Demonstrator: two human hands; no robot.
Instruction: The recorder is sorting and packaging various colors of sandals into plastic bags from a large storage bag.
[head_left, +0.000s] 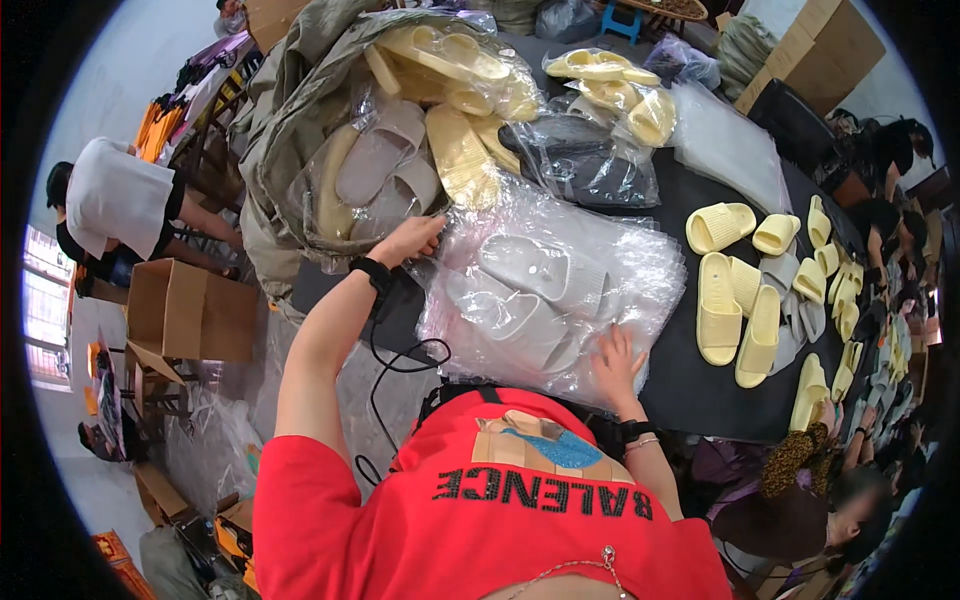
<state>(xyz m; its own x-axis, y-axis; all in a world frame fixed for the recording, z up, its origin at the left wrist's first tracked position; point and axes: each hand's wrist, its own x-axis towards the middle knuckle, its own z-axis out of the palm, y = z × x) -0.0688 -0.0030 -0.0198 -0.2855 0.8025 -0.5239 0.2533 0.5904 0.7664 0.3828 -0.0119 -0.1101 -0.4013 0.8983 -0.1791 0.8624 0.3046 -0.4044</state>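
Observation:
A pair of light grey slide slippers (545, 272) lies in a clear plastic bag on a stack of clear plastic bags (640, 265), right in front of me. At the stack's upper left corner, my left hand (412, 240) is closed with its fingertips on the edge of a clear bag. My right hand (617, 362) rests on the stack's lower right part, fingers spread and palm down. Beside my left hand, a large grey-green sack (268, 165) gapes around bagged slippers, with grey slippers (385, 150) and pale yellow slippers (455, 60) showing.
Loose yellow slippers (718, 305) and grey ones cover the right side of the black table (690, 405). Bagged black slippers (585, 160) and flat clear bags (730, 145) lie beyond the stack. A black cable (375, 400) hangs at left, near a cardboard box (190, 310). Other people work nearby.

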